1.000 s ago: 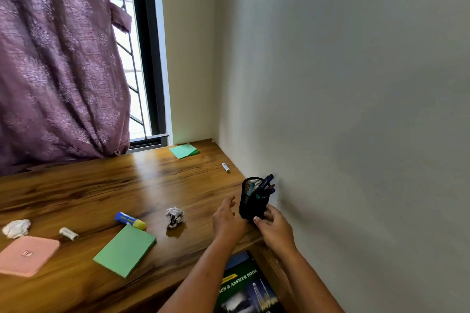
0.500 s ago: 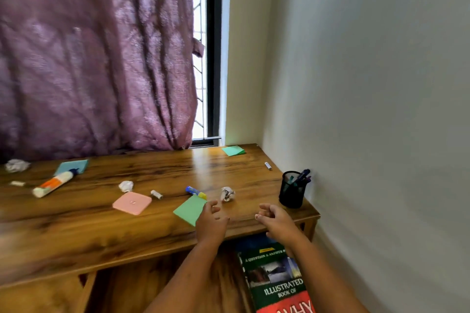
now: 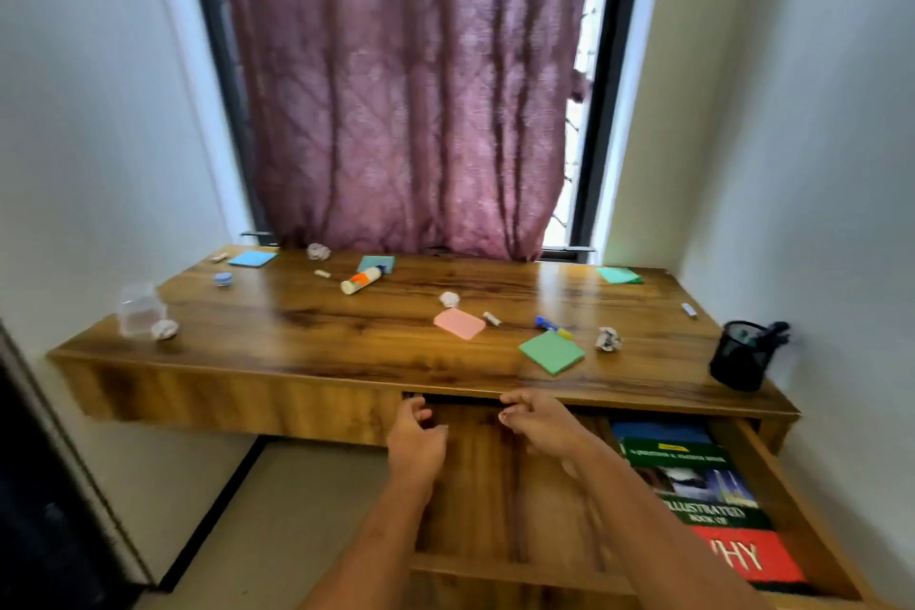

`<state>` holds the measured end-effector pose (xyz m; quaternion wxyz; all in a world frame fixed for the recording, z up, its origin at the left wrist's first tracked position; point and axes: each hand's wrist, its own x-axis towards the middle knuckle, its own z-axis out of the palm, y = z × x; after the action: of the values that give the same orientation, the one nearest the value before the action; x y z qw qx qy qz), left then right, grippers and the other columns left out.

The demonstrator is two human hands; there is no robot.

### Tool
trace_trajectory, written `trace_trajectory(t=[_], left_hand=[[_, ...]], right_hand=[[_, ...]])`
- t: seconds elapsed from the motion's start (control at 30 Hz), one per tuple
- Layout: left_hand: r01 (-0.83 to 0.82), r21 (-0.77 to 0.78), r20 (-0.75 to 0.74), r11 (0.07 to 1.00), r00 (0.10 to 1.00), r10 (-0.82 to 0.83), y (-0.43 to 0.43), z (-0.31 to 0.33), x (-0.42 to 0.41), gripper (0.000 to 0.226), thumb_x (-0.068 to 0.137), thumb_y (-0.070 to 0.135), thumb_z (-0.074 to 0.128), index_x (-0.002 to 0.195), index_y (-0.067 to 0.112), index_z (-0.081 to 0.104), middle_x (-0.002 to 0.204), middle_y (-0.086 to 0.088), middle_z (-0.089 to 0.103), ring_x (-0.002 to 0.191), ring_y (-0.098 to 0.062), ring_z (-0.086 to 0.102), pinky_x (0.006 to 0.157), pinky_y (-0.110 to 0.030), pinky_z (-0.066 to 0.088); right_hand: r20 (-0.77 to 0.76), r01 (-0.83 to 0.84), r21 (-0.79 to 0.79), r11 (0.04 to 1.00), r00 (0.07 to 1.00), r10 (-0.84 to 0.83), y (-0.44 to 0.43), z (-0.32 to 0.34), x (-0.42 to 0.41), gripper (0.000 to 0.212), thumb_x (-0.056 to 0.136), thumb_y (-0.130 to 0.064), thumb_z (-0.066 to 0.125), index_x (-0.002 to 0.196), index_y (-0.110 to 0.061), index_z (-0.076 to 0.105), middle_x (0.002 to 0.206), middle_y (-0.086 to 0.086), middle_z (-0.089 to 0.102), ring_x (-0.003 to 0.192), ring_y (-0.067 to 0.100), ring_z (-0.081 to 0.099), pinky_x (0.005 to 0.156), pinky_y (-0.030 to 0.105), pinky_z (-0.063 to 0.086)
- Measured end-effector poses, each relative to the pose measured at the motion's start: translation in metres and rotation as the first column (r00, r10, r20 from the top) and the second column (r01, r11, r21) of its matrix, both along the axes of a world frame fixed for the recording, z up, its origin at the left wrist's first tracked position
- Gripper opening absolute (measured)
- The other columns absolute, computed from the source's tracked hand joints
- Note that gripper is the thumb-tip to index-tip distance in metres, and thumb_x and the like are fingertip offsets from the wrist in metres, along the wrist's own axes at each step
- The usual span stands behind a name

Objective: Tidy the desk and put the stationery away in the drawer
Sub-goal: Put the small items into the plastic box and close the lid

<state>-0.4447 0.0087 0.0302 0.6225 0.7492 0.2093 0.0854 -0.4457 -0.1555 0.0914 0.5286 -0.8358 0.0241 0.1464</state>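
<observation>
The wooden desk [image 3: 307, 337] carries scattered stationery: a green sticky pad [image 3: 551, 352], a pink pad [image 3: 459, 323], a blue-yellow glue stick [image 3: 553, 327], a white-orange glue bottle [image 3: 362, 279], blue pads [image 3: 251, 259] and small erasers. A black mesh pen holder [image 3: 738, 356] with pens stands at the right edge. Below, the drawer [image 3: 797, 500] is pulled out. My left hand [image 3: 416, 441] and my right hand [image 3: 542, 421] hover over the drawer, just under the desk's front edge, fingers loosely curled, holding nothing.
Books [image 3: 693, 485] lie in the drawer's right part. Crumpled paper balls [image 3: 609, 339] dot the desk, and a clear plastic cup [image 3: 139, 310] stands at the left end. A purple curtain [image 3: 406, 89] hangs behind; white walls close both sides.
My hands let go of the pen holder and drew back and left to the drawer front. The view swung left and pulled away, now showing the whole desk.
</observation>
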Motion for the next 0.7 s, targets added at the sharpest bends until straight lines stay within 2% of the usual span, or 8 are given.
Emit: trace_trajectory(t=[0.13,0.3,0.4,0.53,0.6,0.7], left_hand=[[-0.102,0.02,0.013,0.995,0.995,0.102,0.074,0.014,-0.011,0.044,0.082,0.005,0.066,0.122,0.011,0.051,0.115,-0.005,0.061,0.1,-0.018,0.057,0.078,-0.022,0.041],[-0.261,0.027,0.026,0.965,0.965,0.261,0.17,0.016,-0.015,0.037,0.079,0.007,0.068,0.114,0.012,0.055,0.11,-0.005,0.063,0.103,-0.022,0.059,0.09,-0.032,0.047],[-0.32,-0.019,0.036,0.947,0.947,0.32,0.239,0.011,-0.011,0.037,0.079,0.005,0.067,0.113,0.012,0.055,0.109,-0.006,0.063,0.101,-0.022,0.059,0.091,-0.034,0.048],[-0.387,-0.014,0.038,0.922,0.921,0.387,0.34,0.007,-0.002,0.035,0.081,0.006,0.066,0.114,0.013,0.055,0.108,-0.004,0.063,0.098,-0.019,0.058,0.085,-0.028,0.046],[-0.402,-0.004,0.047,0.916,0.915,0.401,0.391,0.008,0.004,0.034,0.082,0.008,0.065,0.114,0.014,0.054,0.107,-0.002,0.061,0.095,-0.016,0.055,0.079,-0.026,0.043],[-0.44,-0.01,0.041,0.898,0.897,0.44,0.46,0.008,0.014,0.033,0.084,0.009,0.064,0.115,0.015,0.055,0.108,-0.001,0.06,0.096,-0.016,0.056,0.082,-0.028,0.046]], right_hand=[[0.023,-0.106,0.004,0.994,0.994,0.106,0.077,0.019,0.006,0.033,0.095,-0.021,0.056,0.128,-0.018,0.054,0.111,-0.001,0.06,0.093,0.008,0.054,0.066,0.021,0.044],[0.028,-0.273,-0.008,0.962,0.962,0.273,0.183,0.021,0.013,0.032,0.095,-0.023,0.055,0.127,-0.018,0.054,0.108,-0.005,0.058,0.095,0.008,0.053,0.072,0.023,0.046],[0.025,-0.322,0.004,0.947,0.946,0.322,0.252,0.018,0.029,0.029,0.095,-0.021,0.055,0.124,-0.019,0.055,0.101,-0.007,0.057,0.089,0.005,0.053,0.068,0.021,0.044],[0.022,-0.35,0.045,0.936,0.937,0.35,0.354,0.011,0.058,0.029,0.094,-0.022,0.056,0.123,-0.02,0.057,0.115,-0.002,0.06,0.104,0.012,0.054,0.072,0.025,0.045],[0.026,-0.358,0.067,0.931,0.934,0.357,0.406,0.008,0.071,0.027,0.094,-0.022,0.056,0.121,-0.021,0.058,0.114,-0.002,0.06,0.101,0.012,0.054,0.068,0.024,0.045],[0.038,-0.367,0.085,0.926,0.93,0.365,0.482,-0.001,0.083,0.025,0.093,-0.022,0.057,0.117,-0.022,0.059,0.109,-0.001,0.061,0.093,0.01,0.054,0.062,0.022,0.043]])
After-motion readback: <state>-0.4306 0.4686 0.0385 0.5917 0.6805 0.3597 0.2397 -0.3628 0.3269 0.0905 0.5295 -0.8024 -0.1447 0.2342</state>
